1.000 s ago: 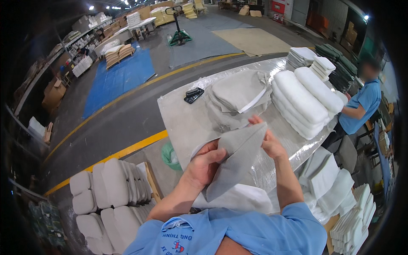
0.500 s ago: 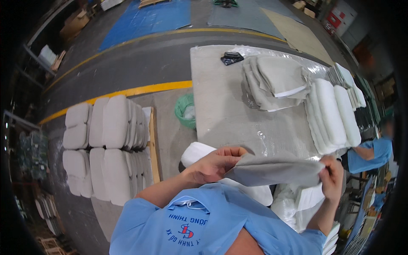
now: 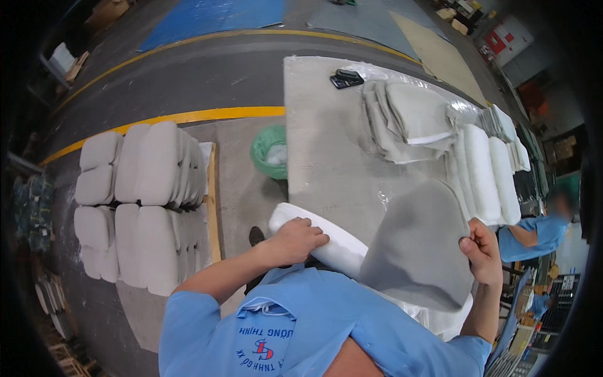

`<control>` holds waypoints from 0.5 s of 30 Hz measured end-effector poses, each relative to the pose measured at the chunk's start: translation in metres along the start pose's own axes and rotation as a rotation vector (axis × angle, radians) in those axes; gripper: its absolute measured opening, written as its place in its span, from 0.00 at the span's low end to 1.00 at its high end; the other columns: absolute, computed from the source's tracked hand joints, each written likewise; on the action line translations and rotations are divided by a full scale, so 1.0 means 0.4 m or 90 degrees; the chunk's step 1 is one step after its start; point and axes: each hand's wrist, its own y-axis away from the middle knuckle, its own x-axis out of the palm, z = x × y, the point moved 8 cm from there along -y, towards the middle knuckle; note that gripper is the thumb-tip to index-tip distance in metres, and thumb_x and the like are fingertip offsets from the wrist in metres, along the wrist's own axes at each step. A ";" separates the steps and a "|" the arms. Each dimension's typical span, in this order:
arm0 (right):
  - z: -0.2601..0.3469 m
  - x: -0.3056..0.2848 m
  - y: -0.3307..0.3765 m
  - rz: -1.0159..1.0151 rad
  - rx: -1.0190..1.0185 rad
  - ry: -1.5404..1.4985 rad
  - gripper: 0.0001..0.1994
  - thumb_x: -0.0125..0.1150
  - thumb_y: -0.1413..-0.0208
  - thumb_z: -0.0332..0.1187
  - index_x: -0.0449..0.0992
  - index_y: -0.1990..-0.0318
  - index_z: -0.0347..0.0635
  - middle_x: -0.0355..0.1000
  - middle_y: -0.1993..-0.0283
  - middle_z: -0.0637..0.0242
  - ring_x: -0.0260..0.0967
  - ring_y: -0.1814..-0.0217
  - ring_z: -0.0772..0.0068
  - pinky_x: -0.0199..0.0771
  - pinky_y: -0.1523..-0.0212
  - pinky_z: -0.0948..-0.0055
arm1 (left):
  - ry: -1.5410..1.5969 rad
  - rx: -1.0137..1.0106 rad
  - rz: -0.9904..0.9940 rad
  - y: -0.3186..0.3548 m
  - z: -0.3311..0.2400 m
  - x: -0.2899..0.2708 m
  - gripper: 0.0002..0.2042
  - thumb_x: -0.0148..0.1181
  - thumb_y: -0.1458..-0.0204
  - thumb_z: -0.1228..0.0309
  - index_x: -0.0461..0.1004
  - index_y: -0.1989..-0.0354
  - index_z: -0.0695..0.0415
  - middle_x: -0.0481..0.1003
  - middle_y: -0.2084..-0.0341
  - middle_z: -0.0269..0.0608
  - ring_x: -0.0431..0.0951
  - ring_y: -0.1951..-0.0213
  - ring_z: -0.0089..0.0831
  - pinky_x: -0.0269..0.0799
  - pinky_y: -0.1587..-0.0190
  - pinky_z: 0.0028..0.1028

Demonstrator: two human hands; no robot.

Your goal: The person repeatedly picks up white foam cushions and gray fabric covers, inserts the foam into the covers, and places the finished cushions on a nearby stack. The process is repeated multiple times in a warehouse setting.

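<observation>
My right hand pinches the edge of a grey fabric cushion cover, which spreads out broad and flat to the left of it. My left hand is closed over the near edge of a white padded cushion, its fingers curled and partly hidden. That cushion lies at the table's near edge, and its right end disappears under the cover. Beneath the cover's lower right, some white wrapped material shows close to my body.
A large table carries a pile of grey covers, white cushions and dark phone-like objects. Left of it stand a green bag and stacked grey cushions on a pallet. Another person is at the right.
My left hand has let go of the cover and moved left and down onto the white cushion. The cover, stretched between both hands before, now spreads open from my right hand alone.
</observation>
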 end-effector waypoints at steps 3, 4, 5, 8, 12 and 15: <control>0.006 -0.002 0.008 0.017 0.004 -0.053 0.12 0.67 0.35 0.38 0.74 0.60 0.39 0.60 0.70 0.82 0.53 0.67 0.87 0.53 0.66 0.81 | 0.019 0.010 0.029 0.010 -0.001 -0.025 0.24 0.66 0.59 0.73 0.79 0.48 0.54 0.80 0.54 0.40 0.79 0.53 0.42 0.74 0.47 0.40; 0.009 -0.002 0.014 0.027 -0.015 -0.070 0.11 0.67 0.35 0.38 0.75 0.59 0.39 0.63 0.69 0.82 0.54 0.68 0.88 0.54 0.66 0.82 | 0.016 0.006 0.025 0.022 0.003 -0.020 0.24 0.66 0.59 0.73 0.79 0.47 0.54 0.80 0.54 0.41 0.79 0.52 0.42 0.74 0.47 0.40; 0.007 -0.004 0.022 0.033 -0.016 -0.089 0.11 0.67 0.34 0.37 0.75 0.59 0.39 0.65 0.68 0.81 0.56 0.67 0.88 0.55 0.66 0.82 | 0.013 0.001 0.021 0.025 0.007 -0.014 0.25 0.66 0.60 0.73 0.79 0.47 0.54 0.80 0.54 0.41 0.79 0.52 0.42 0.74 0.46 0.39; 0.011 0.005 0.042 0.050 -0.031 -0.139 0.09 0.66 0.35 0.34 0.76 0.57 0.37 0.71 0.65 0.77 0.62 0.66 0.88 0.60 0.64 0.83 | 0.182 -0.065 0.135 0.001 0.018 -0.033 0.27 0.67 0.49 0.67 0.76 0.37 0.52 0.78 0.45 0.46 0.77 0.43 0.44 0.71 0.38 0.41; 0.044 0.005 0.058 0.063 -0.094 -0.131 0.09 0.67 0.36 0.31 0.78 0.55 0.34 0.77 0.62 0.71 0.70 0.65 0.85 0.67 0.63 0.80 | 0.653 -0.110 0.060 -0.074 -0.013 -0.063 0.28 0.56 0.33 0.51 0.71 0.31 0.53 0.75 0.37 0.47 0.74 0.36 0.41 0.66 0.32 0.43; 0.062 0.007 0.064 0.082 -0.174 -0.073 0.10 0.67 0.38 0.29 0.79 0.55 0.31 0.78 0.65 0.67 0.72 0.68 0.80 0.68 0.67 0.77 | 1.147 0.003 0.036 -0.150 -0.094 -0.029 0.33 0.44 0.30 0.41 0.71 0.32 0.56 0.75 0.37 0.45 0.74 0.37 0.37 0.66 0.33 0.41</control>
